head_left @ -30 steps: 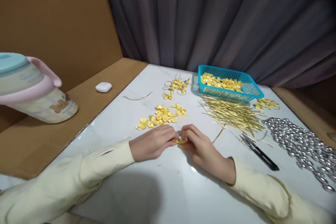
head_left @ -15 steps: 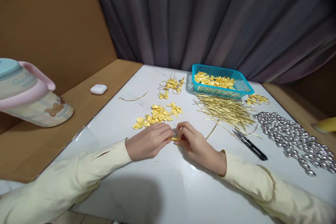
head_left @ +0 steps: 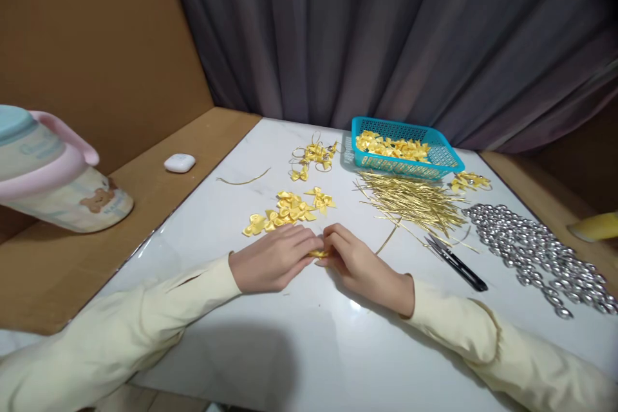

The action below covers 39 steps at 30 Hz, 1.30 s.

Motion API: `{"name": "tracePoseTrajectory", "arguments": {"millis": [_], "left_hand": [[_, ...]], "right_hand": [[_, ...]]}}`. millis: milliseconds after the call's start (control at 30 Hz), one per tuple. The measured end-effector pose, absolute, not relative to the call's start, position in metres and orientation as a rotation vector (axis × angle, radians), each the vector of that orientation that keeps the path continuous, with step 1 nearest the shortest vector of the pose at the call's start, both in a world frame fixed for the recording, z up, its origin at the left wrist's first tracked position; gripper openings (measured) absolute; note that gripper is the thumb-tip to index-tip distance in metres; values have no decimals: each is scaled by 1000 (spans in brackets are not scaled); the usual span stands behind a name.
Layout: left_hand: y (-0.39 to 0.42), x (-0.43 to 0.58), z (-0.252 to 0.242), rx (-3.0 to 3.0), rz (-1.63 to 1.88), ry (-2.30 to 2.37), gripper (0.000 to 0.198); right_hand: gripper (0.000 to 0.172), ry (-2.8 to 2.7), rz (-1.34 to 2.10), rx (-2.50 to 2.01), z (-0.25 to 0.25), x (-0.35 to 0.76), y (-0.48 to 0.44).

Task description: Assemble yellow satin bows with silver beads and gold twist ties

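Head view: yellow bow [head_left: 320, 253], mostly hidden, pinched between left hand [head_left: 273, 259] and right hand [head_left: 361, 265]

Glossy white tabletop [head_left: 309, 335]; satin bows [head_left: 284, 209]; plastic basket [head_left: 444, 158].

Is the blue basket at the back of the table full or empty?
Partly filled: yellow bows lie in the blue basket, below its rim, and bare mesh floor shows at its right end.
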<state>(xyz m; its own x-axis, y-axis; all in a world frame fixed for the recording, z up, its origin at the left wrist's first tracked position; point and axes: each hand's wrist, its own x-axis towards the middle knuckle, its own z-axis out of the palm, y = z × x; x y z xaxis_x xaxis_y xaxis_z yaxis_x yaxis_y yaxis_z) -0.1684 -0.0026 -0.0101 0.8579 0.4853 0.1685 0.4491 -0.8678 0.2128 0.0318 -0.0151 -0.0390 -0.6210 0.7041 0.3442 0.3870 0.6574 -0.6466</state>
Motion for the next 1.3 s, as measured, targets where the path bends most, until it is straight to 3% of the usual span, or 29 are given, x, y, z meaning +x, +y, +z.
{"name": "tracePoseTrajectory", "arguments": {"millis": [533, 1000, 1300], "left_hand": [[1, -171, -10, 2941, 337, 626, 21], [2, -170, -10, 2721, 274, 812, 16], [-5, -167, -6, 2680, 327, 955, 16]], "right_hand": [[11, -2324, 668, -899, -35, 33, -16], [12, -2289, 702, -942, -36, 34, -12], [12, -2413, 473, -1138, -32, 36, -11]]}}
